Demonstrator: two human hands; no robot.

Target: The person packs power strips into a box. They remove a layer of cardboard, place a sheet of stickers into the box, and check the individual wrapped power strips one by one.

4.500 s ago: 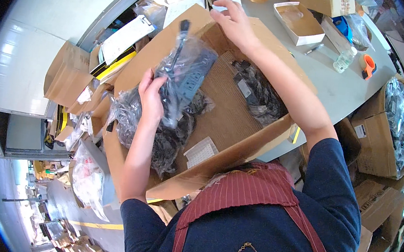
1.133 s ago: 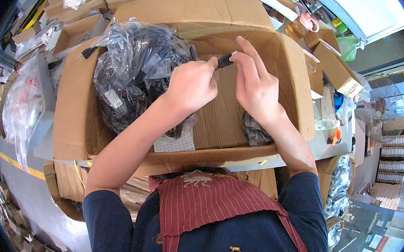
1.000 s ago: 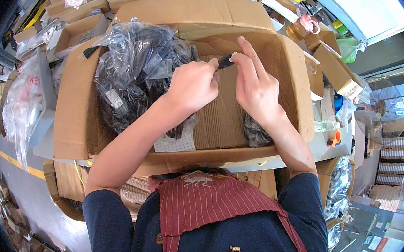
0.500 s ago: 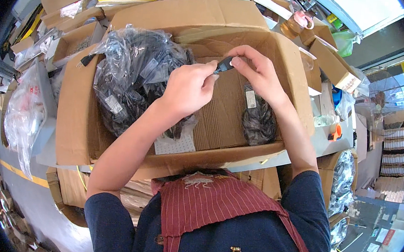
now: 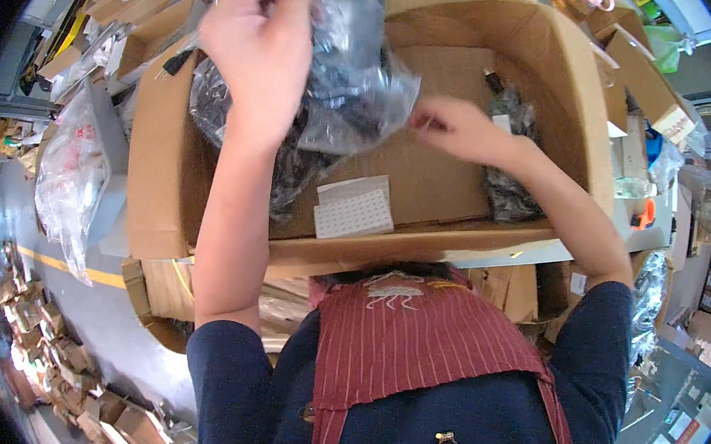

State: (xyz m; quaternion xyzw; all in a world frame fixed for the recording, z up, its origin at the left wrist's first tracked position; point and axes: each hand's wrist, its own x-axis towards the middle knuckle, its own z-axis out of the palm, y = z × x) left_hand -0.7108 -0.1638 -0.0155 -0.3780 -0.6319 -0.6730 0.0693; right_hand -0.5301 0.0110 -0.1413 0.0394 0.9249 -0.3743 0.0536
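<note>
My left hand (image 5: 266, 42) is raised over the open cardboard box (image 5: 156, 203), fingers closed on a clear plastic bag (image 5: 358, 107) with something black inside. The bag hangs over the left half of the box, blurred by motion. Close to the bag's right edge is my right hand (image 5: 467, 132), its fingers curled; whether they pinch the plastic is hidden. More bagged black goods (image 5: 290, 186) lie beneath the lifted bag. At the box's right side rests a bagged black cable (image 5: 509, 185) with a plug-like end. A white sheet of small labels (image 5: 355, 209) lies on the box floor.
Left of the box, a grey bin (image 5: 108, 164) has clear plastic bags (image 5: 72, 182) draped over it. Small open cartons (image 5: 146, 39) stand behind. An orange tape dispenser (image 5: 645, 214) sits to the right, near another carton (image 5: 651, 84).
My hands have parted from the small dark piece they held together. The left hand has moved up and left and lifted a bag; the right has moved slightly lower. The view has shifted.
</note>
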